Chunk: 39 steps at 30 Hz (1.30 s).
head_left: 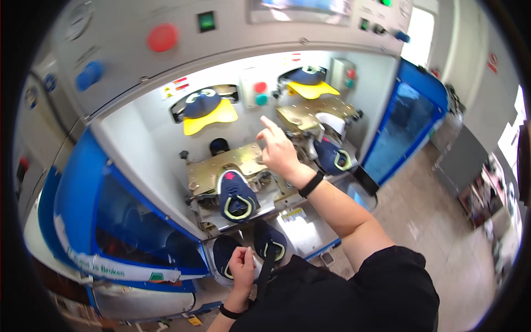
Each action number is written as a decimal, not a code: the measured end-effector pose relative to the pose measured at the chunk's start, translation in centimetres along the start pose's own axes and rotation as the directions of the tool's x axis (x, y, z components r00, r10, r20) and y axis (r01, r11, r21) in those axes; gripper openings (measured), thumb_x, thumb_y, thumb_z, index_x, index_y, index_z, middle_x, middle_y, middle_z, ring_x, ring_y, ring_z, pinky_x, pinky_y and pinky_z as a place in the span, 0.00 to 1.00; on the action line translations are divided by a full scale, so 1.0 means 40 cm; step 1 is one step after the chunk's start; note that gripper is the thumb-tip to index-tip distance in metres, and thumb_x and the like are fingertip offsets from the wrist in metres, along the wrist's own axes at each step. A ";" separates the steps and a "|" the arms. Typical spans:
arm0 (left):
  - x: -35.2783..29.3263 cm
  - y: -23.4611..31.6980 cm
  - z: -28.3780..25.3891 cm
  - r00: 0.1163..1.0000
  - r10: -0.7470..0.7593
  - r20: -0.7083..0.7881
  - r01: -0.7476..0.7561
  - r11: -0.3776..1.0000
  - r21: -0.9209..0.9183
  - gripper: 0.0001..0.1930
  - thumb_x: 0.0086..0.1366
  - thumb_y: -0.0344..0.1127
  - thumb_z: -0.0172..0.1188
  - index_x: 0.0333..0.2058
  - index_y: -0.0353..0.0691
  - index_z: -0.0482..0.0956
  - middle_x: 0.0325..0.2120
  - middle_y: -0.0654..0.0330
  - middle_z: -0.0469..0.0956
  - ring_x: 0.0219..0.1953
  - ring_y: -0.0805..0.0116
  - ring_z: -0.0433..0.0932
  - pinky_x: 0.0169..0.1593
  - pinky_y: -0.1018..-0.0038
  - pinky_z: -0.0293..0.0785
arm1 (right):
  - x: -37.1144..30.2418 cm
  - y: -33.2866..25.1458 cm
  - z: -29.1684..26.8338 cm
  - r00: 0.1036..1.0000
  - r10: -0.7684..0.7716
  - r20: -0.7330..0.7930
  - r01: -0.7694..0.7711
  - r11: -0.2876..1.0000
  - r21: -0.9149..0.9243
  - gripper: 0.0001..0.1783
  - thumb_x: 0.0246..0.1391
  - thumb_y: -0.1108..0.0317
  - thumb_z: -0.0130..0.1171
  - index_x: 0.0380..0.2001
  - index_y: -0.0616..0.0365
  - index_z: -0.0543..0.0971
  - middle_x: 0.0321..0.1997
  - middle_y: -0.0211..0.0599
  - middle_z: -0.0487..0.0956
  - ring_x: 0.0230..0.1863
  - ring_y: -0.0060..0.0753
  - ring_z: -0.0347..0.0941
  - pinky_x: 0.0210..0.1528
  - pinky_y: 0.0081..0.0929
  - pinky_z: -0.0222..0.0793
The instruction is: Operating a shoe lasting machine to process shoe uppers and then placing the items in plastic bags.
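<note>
My right hand [278, 150] is raised inside the machine with its index finger stretched out and the others partly bent; it grips nothing. Its fingertip appears just below a green push button [261, 99] in the view; whether they touch I cannot tell. Down at the front, my left hand [241, 266] is curled closed, its inside hidden. It is over a dark shoe [224, 252] on the metal ledge, beside another dark shoe [269, 239]. A navy shoe [235, 188] with a pale-rimmed opening sits on the left fixture. A second navy shoe [330, 155] rests on the right fixture.
Brass-coloured plates [221, 166] carry the fixtures under navy and yellow pads [210, 113]. A red button [260, 87] sits above the green one. Blue-framed doors [138, 221] flank the opening. Overhead is a control panel [119, 39] with a large red button [162, 37].
</note>
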State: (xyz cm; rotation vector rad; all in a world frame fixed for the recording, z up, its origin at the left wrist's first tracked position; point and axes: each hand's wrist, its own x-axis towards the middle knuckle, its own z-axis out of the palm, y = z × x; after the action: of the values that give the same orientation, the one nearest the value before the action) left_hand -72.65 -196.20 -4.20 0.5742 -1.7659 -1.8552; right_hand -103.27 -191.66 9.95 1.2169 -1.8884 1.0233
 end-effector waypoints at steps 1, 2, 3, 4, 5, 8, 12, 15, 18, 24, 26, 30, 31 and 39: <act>0.007 0.002 0.017 0.999 -0.001 0.039 0.002 1.000 -0.020 0.09 0.69 0.33 0.52 0.29 0.39 0.71 0.14 0.69 0.67 0.15 0.82 0.65 0.20 0.84 0.60 | -0.051 0.002 -0.036 0.999 0.002 0.043 -0.003 1.000 0.018 0.14 0.39 0.79 0.51 0.35 0.59 0.73 0.58 0.49 0.70 0.52 0.52 0.69 0.52 0.40 0.68; 0.012 0.001 0.032 0.997 -0.001 0.071 0.005 0.999 -0.048 0.09 0.70 0.33 0.52 0.29 0.39 0.71 0.14 0.69 0.67 0.15 0.82 0.65 0.20 0.84 0.60 | -0.102 0.008 -0.074 0.999 -0.027 0.020 0.028 0.999 -0.034 0.14 0.39 0.79 0.53 0.34 0.58 0.73 0.54 0.46 0.72 0.50 0.50 0.71 0.50 0.39 0.70; 0.014 -0.002 0.043 0.995 -0.030 0.093 0.038 0.996 -0.086 0.09 0.70 0.33 0.52 0.28 0.38 0.71 0.15 0.69 0.68 0.15 0.82 0.65 0.21 0.84 0.62 | -0.155 0.017 -0.114 1.000 0.019 0.001 -0.019 0.998 -0.063 0.13 0.40 0.78 0.53 0.34 0.58 0.73 0.52 0.45 0.73 0.48 0.49 0.72 0.48 0.38 0.70; 0.016 -0.005 0.048 0.988 -0.062 0.139 0.082 0.986 -0.146 0.09 0.68 0.33 0.54 0.28 0.39 0.72 0.16 0.69 0.69 0.16 0.84 0.66 0.22 0.85 0.61 | -0.203 0.035 -0.156 0.998 0.060 0.001 -0.059 0.993 -0.100 0.13 0.41 0.78 0.54 0.34 0.57 0.73 0.49 0.44 0.74 0.46 0.48 0.72 0.47 0.37 0.71; 0.019 -0.008 0.057 0.986 -0.078 0.149 0.101 0.983 -0.152 0.09 0.69 0.33 0.54 0.28 0.39 0.72 0.16 0.69 0.69 0.16 0.83 0.65 0.22 0.85 0.61 | -0.243 0.065 -0.202 0.992 0.116 -0.047 -0.122 0.978 -0.170 0.12 0.42 0.76 0.55 0.35 0.56 0.73 0.47 0.43 0.74 0.45 0.48 0.73 0.45 0.36 0.72; 0.029 -0.010 0.083 0.974 -0.120 0.192 0.151 0.976 -0.155 0.09 0.69 0.32 0.53 0.28 0.38 0.72 0.15 0.69 0.68 0.16 0.83 0.65 0.21 0.85 0.60 | -0.338 0.178 -0.333 0.929 0.351 -0.118 -0.369 0.847 -0.383 0.15 0.45 0.68 0.63 0.37 0.55 0.73 0.42 0.41 0.74 0.44 0.45 0.74 0.43 0.35 0.72; 0.056 0.006 0.159 0.944 -0.159 0.289 0.198 0.974 -0.110 0.09 0.69 0.32 0.52 0.29 0.38 0.72 0.14 0.68 0.67 0.15 0.82 0.64 0.20 0.83 0.62 | -0.402 0.295 -0.399 0.896 0.410 0.168 -0.340 0.880 -0.332 0.18 0.47 0.58 0.66 0.38 0.55 0.73 0.40 0.36 0.74 0.39 0.45 0.74 0.41 0.37 0.70; 0.072 0.022 0.238 0.917 -0.129 0.378 0.186 0.975 -0.119 0.08 0.68 0.32 0.55 0.29 0.37 0.72 0.16 0.69 0.69 0.17 0.84 0.67 0.22 0.85 0.62 | -0.408 0.342 -0.391 0.883 0.385 0.269 -0.312 0.909 -0.277 0.15 0.52 0.59 0.62 0.36 0.55 0.73 0.40 0.38 0.74 0.42 0.47 0.72 0.42 0.39 0.68; 0.072 0.031 0.302 0.906 -0.097 0.413 0.158 0.981 -0.117 0.08 0.68 0.32 0.55 0.29 0.37 0.72 0.16 0.69 0.70 0.18 0.83 0.67 0.22 0.84 0.62 | -0.383 0.381 -0.393 0.902 0.387 0.191 -0.366 0.920 -0.139 0.16 0.47 0.59 0.65 0.31 0.57 0.73 0.36 0.40 0.74 0.42 0.48 0.71 0.43 0.41 0.67; 0.069 0.036 0.336 0.945 -0.141 0.294 0.164 0.985 -0.053 0.08 0.69 0.32 0.54 0.29 0.37 0.72 0.17 0.68 0.71 0.17 0.83 0.67 0.22 0.85 0.63 | -0.275 0.408 -0.399 0.811 0.566 0.151 -0.584 0.798 0.147 0.15 0.42 0.62 0.66 0.26 0.60 0.73 0.32 0.43 0.75 0.38 0.50 0.72 0.41 0.38 0.66; 0.068 0.030 0.350 0.959 -0.156 0.235 0.172 0.984 -0.050 0.08 0.69 0.32 0.54 0.29 0.37 0.72 0.17 0.67 0.71 0.17 0.83 0.68 0.22 0.85 0.63 | -0.277 0.370 -0.395 0.916 0.372 0.148 -0.374 0.927 -0.017 0.12 0.41 0.67 0.65 0.25 0.59 0.73 0.31 0.42 0.74 0.38 0.50 0.69 0.40 0.41 0.67; 0.097 0.013 0.410 0.974 -0.191 0.125 0.196 0.980 -0.032 0.10 0.69 0.34 0.53 0.28 0.38 0.72 0.15 0.65 0.71 0.17 0.79 0.69 0.22 0.83 0.66 | -0.295 0.371 -0.414 0.922 0.159 0.352 -0.127 0.986 -0.112 0.12 0.40 0.70 0.64 0.27 0.58 0.71 0.32 0.39 0.71 0.38 0.47 0.68 0.39 0.40 0.68; 0.106 0.010 0.428 0.966 -0.234 0.108 0.239 0.971 -0.033 0.10 0.70 0.35 0.53 0.28 0.38 0.72 0.16 0.65 0.71 0.17 0.78 0.71 0.22 0.83 0.67 | -0.292 0.403 -0.423 0.945 0.122 0.304 -0.101 0.991 -0.083 0.11 0.40 0.70 0.64 0.27 0.57 0.71 0.32 0.39 0.71 0.38 0.46 0.67 0.39 0.40 0.67; 0.145 0.044 0.534 0.973 -0.226 0.038 0.227 0.974 -0.026 0.11 0.70 0.36 0.52 0.30 0.36 0.73 0.17 0.65 0.73 0.18 0.79 0.72 0.24 0.83 0.69 | -0.251 0.530 -0.509 0.693 0.652 0.308 -0.687 0.467 0.557 0.09 0.49 0.74 0.59 0.22 0.54 0.69 0.25 0.30 0.72 0.28 0.24 0.69 0.32 0.22 0.66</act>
State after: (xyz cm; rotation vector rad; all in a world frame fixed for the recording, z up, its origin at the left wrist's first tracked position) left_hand -90.31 -183.18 -0.83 0.7633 -1.7526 -2.0521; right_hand -117.19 -164.23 5.73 0.7681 -2.1900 2.2509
